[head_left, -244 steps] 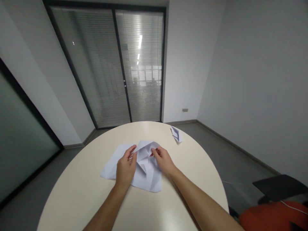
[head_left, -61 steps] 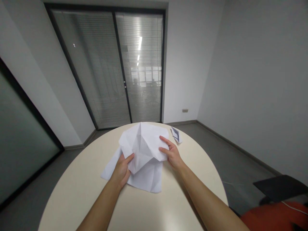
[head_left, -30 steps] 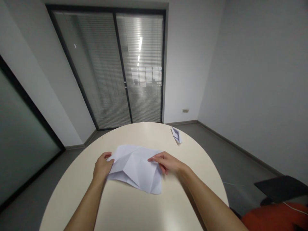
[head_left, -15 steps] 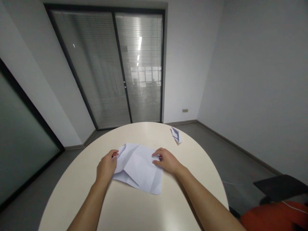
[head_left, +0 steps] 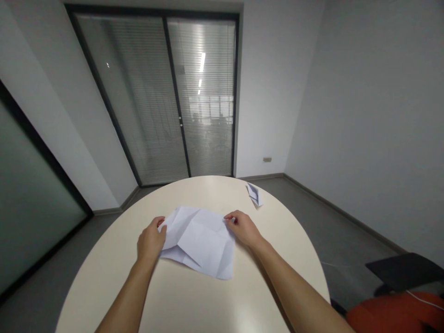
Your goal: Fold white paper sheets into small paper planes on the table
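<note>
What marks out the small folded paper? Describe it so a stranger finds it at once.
Find the round cream table before the blinds. On its far right side, near the edge, lies the small folded paper. It's compact and untouched, unlike the large creased paper between the left hand and the right hand.

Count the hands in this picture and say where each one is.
2. The left hand is at the left edge of the creased white paper; the right hand is at its far right corner.
</note>
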`<state>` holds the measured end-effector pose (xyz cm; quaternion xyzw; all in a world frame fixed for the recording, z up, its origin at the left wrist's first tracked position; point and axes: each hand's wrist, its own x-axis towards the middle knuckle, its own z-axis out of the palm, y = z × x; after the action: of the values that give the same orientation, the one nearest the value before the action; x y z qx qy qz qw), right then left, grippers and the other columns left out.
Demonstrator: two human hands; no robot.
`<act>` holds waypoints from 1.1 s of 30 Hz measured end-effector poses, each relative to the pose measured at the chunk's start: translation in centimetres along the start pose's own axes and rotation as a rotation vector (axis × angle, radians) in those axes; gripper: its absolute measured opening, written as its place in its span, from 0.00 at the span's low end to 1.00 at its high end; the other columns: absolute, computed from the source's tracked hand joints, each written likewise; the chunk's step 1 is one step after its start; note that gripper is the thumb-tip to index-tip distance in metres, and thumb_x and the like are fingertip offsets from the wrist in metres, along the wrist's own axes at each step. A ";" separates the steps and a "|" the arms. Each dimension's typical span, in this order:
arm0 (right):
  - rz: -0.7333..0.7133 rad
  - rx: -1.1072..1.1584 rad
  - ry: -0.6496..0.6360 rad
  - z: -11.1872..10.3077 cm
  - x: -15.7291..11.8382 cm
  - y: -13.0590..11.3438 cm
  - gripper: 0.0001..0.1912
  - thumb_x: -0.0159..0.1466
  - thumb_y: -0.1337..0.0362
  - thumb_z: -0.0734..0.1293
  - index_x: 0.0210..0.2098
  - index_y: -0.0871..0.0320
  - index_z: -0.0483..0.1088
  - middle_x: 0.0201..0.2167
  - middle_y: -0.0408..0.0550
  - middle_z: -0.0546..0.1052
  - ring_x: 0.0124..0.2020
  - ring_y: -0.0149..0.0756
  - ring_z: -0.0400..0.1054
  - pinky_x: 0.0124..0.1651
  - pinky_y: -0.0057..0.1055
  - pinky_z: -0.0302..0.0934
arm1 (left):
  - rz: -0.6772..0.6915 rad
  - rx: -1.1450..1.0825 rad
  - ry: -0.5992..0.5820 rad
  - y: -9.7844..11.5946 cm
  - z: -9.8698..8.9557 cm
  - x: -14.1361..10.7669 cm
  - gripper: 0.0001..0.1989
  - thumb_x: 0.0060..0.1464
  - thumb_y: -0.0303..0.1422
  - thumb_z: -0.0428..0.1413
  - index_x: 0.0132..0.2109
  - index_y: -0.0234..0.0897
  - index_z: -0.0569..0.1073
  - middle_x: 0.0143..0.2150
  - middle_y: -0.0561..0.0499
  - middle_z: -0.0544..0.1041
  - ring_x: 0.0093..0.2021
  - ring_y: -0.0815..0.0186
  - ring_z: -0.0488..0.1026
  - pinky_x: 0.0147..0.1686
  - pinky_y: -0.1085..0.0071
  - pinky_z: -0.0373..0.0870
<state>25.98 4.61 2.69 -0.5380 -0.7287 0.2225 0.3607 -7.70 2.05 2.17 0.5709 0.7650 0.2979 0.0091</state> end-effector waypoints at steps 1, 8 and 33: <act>0.002 -0.021 0.022 -0.1 0.0 0.0 0.11 0.63 0.64 0.66 0.43 0.56 0.80 0.43 0.51 0.80 0.40 0.38 0.72 0.46 0.32 0.63 | 0.027 0.024 0.050 0.3 -0.3 -0.1 0.19 0.60 0.35 0.51 0.56 0.38 0.74 0.51 0.41 0.81 0.50 0.51 0.79 0.51 0.58 0.73; 0.054 -0.018 0.072 -0.4 0.4 0.3 0.13 0.64 0.65 0.65 0.45 0.59 0.78 0.48 0.55 0.78 0.47 0.42 0.72 0.52 0.35 0.63 | 0.414 -0.162 -0.065 5.0 -1.0 -2.1 0.24 0.64 0.43 0.47 0.59 0.36 0.74 0.64 0.42 0.73 0.65 0.54 0.68 0.67 0.56 0.59; 0.294 -0.388 0.351 -2.6 1.7 5.4 0.26 0.68 0.59 0.62 0.62 0.62 0.69 0.68 0.68 0.60 0.67 0.64 0.53 0.64 0.55 0.52 | 0.643 -0.234 -0.566 6.6 0.1 -5.2 0.24 0.59 0.41 0.57 0.61 0.45 0.74 0.66 0.47 0.71 0.70 0.50 0.60 0.69 0.48 0.54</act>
<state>31.04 7.82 0.94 -0.7270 -0.5982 0.0326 0.3355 -0.10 -1.33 3.44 0.8341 0.4769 0.2023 0.1896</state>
